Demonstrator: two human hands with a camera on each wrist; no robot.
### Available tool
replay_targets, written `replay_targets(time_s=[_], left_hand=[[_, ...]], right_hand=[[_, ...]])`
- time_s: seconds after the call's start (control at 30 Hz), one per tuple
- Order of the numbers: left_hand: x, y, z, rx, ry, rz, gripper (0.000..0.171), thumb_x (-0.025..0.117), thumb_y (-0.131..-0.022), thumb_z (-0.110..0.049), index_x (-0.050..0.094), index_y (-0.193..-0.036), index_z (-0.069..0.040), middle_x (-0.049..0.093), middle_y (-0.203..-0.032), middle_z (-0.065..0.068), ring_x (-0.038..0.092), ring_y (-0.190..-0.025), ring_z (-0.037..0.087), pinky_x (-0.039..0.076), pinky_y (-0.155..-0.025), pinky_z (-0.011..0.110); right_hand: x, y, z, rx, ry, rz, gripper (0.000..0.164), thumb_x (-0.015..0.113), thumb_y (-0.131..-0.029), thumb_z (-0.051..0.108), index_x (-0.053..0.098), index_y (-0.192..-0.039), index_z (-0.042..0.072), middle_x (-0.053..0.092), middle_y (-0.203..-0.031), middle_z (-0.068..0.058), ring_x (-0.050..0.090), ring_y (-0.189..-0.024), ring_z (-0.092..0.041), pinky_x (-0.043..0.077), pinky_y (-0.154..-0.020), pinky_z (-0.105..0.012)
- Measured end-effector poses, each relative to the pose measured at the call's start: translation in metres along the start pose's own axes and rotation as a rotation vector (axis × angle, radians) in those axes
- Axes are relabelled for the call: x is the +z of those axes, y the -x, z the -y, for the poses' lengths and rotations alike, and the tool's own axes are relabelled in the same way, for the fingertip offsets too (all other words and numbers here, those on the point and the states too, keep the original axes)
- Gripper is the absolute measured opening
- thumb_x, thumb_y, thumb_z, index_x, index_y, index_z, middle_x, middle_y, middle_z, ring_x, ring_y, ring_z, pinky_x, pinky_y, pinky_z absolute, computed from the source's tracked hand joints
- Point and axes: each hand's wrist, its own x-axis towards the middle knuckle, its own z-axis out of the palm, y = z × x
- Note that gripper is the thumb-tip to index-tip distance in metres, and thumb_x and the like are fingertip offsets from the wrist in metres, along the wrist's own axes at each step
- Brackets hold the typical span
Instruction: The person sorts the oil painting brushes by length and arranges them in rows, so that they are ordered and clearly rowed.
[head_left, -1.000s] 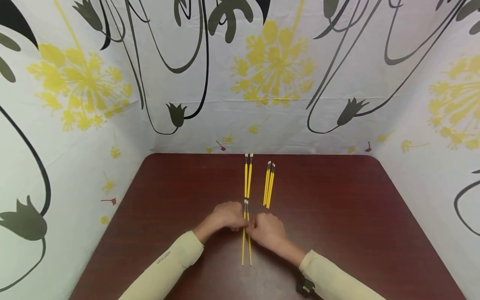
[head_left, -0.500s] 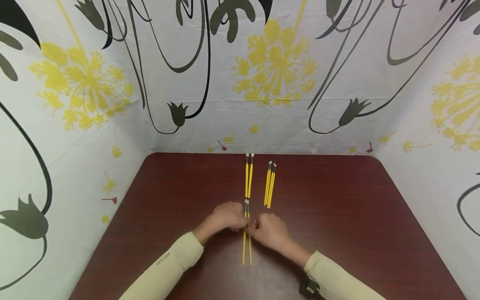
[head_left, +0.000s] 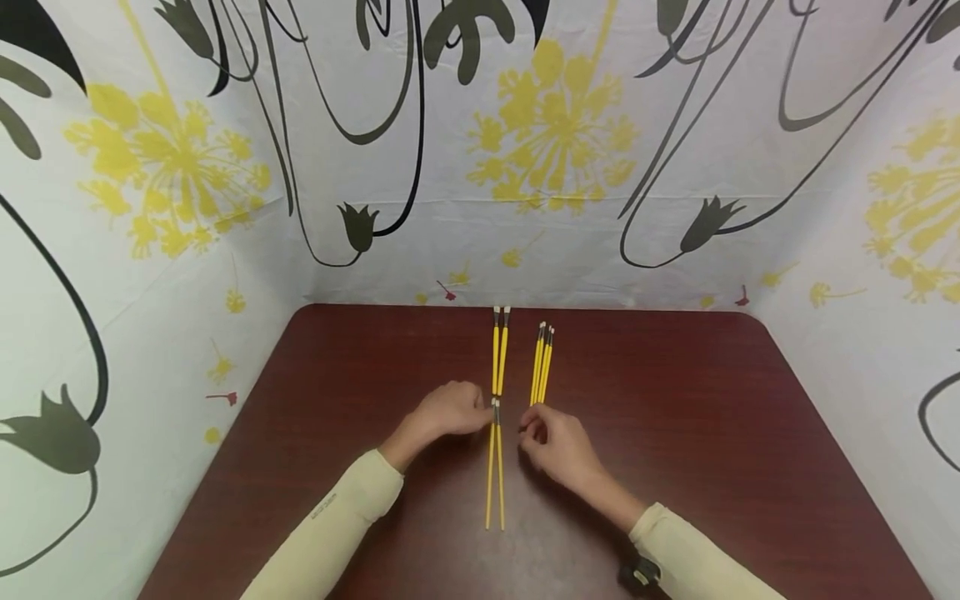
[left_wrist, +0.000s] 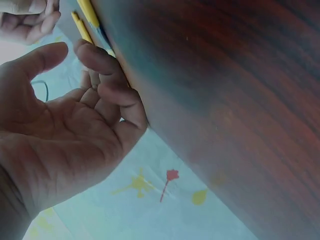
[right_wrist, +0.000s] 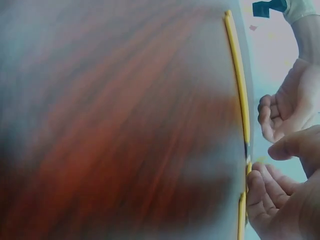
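Two yellow-handled paintbrushes [head_left: 491,479] lie side by side on the table, bristles away from me, handles spreading slightly. Beyond them, another pair of paintbrushes [head_left: 496,354] continues the line to the far edge. My left hand [head_left: 452,408] is at the left of the near pair, fingertips by its bristle end; in the left wrist view the thumb and fingers are apart, with nothing between them. To the right, my right hand [head_left: 561,446] hovers close to the handle ends of a small paintbrush bundle [head_left: 537,367]. Its loosely bent fingers [right_wrist: 257,187] hold nothing.
The dark red-brown table [head_left: 360,358] has rounded far corners. A white flower-printed cloth [head_left: 450,167] rises behind it and along both sides. A black device [head_left: 639,575] is at the right sleeve.
My hands were together over the near brush pair and have drawn apart. The left moved slightly forward to the bristle end; the right moved right, toward the bundle. The brushes stay in place.
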Motion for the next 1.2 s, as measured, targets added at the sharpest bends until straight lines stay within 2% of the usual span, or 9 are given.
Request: replay_targets(time_s=[0.13, 0.23, 0.37, 0.6, 0.73, 0.87, 1.03, 1.2], left_hand=[[-0.004, -0.006, 0.000, 0.080, 0.070, -0.047, 0.022, 0.067, -0.102, -0.033, 0.064, -0.085, -0.019, 0.063, -0.073, -0.008, 0.055, -0.061, 0.009, 0.045, -0.058, 0.028], [-0.004, -0.011, 0.000, 0.146, 0.127, -0.073, 0.013, 0.066, -0.104, -0.032, 0.066, -0.102, -0.018, 0.071, -0.091, -0.005, 0.064, -0.077, 0.011, 0.053, -0.071, 0.031], [-0.004, -0.019, -0.001, 0.195, 0.205, -0.110, 0.018, 0.067, -0.104, -0.030, 0.066, -0.113, -0.015, 0.072, -0.103, -0.001, 0.067, -0.092, 0.013, 0.057, -0.083, 0.035], [-0.004, -0.033, -0.005, 0.213, 0.277, -0.150, 0.039, 0.068, -0.104, -0.028, 0.064, -0.135, -0.005, 0.075, -0.122, 0.004, 0.071, -0.114, 0.019, 0.058, -0.098, 0.040], [-0.004, -0.042, -0.011, 0.207, 0.310, -0.157, 0.044, 0.069, -0.103, -0.026, 0.062, -0.142, -0.005, 0.073, -0.133, 0.009, 0.070, -0.124, 0.024, 0.057, -0.103, 0.042], [-0.003, -0.052, -0.020, 0.196, 0.353, -0.157, 0.045, 0.069, -0.104, -0.022, 0.060, -0.144, -0.004, 0.071, -0.138, 0.012, 0.069, -0.126, 0.026, 0.057, -0.103, 0.043], [0.001, -0.068, -0.033, 0.167, 0.351, -0.180, 0.035, 0.068, -0.103, -0.017, 0.064, -0.137, -0.005, 0.074, -0.130, 0.008, 0.071, -0.118, 0.022, 0.060, -0.097, 0.036], [0.005, -0.082, -0.044, 0.106, 0.311, -0.202, 0.027, 0.069, -0.103, -0.017, 0.068, -0.127, -0.006, 0.075, -0.119, 0.006, 0.072, -0.111, 0.021, 0.060, -0.090, 0.034]], right_hand=[[-0.007, -0.006, -0.006, -0.017, 0.010, -0.078, 0.019, 0.081, -0.089, 0.013, 0.072, -0.105, 0.014, 0.072, -0.089, 0.006, 0.065, -0.078, -0.006, 0.054, -0.071, -0.025], [-0.013, -0.011, -0.010, -0.028, 0.015, -0.133, 0.025, 0.082, -0.089, 0.015, 0.072, -0.111, 0.009, 0.073, -0.096, -0.001, 0.068, -0.084, -0.013, 0.055, -0.076, -0.030], [-0.021, -0.020, -0.018, -0.018, -0.002, -0.169, 0.031, 0.081, -0.090, 0.014, 0.071, -0.118, 0.005, 0.075, -0.104, -0.007, 0.072, -0.090, -0.020, 0.058, -0.079, -0.037], [-0.035, -0.041, -0.035, 0.009, -0.003, -0.219, 0.027, 0.077, -0.096, 0.014, 0.073, -0.121, 0.006, 0.079, -0.111, -0.009, 0.076, -0.100, -0.027, 0.060, -0.085, -0.048], [-0.038, -0.051, -0.040, 0.028, -0.014, -0.230, 0.030, 0.078, -0.095, 0.014, 0.073, -0.123, 0.005, 0.080, -0.112, -0.012, 0.076, -0.103, -0.030, 0.060, -0.087, -0.051], [-0.038, -0.060, -0.041, 0.058, -0.036, -0.240, 0.029, 0.078, -0.095, 0.013, 0.073, -0.122, 0.005, 0.080, -0.112, -0.013, 0.076, -0.102, -0.031, 0.060, -0.088, -0.050], [-0.033, -0.070, -0.041, 0.100, -0.017, -0.247, 0.025, 0.077, -0.095, 0.016, 0.074, -0.117, 0.004, 0.080, -0.108, -0.014, 0.077, -0.099, -0.030, 0.060, -0.086, -0.049], [-0.030, -0.078, -0.041, 0.137, 0.000, -0.253, 0.019, 0.077, -0.095, 0.017, 0.075, -0.109, 0.004, 0.079, -0.101, -0.013, 0.074, -0.090, -0.029, 0.057, -0.079, -0.043]])
